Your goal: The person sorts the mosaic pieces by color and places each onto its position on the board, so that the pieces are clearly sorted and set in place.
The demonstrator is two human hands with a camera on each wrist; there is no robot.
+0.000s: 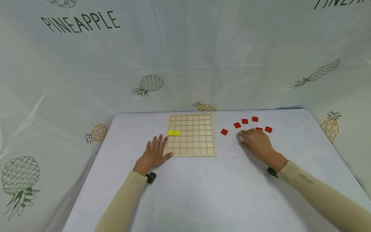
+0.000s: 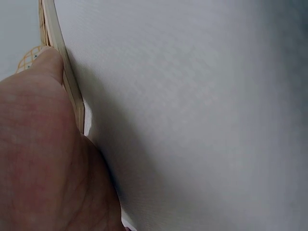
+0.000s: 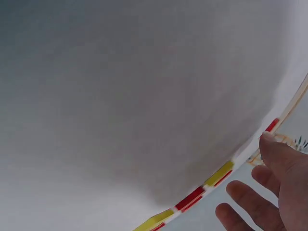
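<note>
Touching the grid board (image 1: 200, 139): The person's left hand (image 1: 154, 155) is lying along the board's left edge, fingers spread well apart, thumb resting on the near left corner.
Right of the board: The right hand (image 1: 258, 141) is hovering or resting, I cannot tell which, well apart from the board, its thumb and fingers standing apart, loosely bent.
Board: It is lying flat on the white table (image 1: 185, 196).
Yellow tiles (image 1: 171, 133): Two are sitting side by side in the board's leftmost cells, about halfway along that side.
Red tiles (image 1: 224, 132): Six are lying loose right of the board, one near its edge, the others scattering farther right around the right hand, which is partly hiding one.
Sleeves (image 1: 124, 201): Tan fabric is covering both forearms on the board's near side.
Cloth (image 1: 200, 45): Pineapple drawings are hanging beyond the board.
</note>
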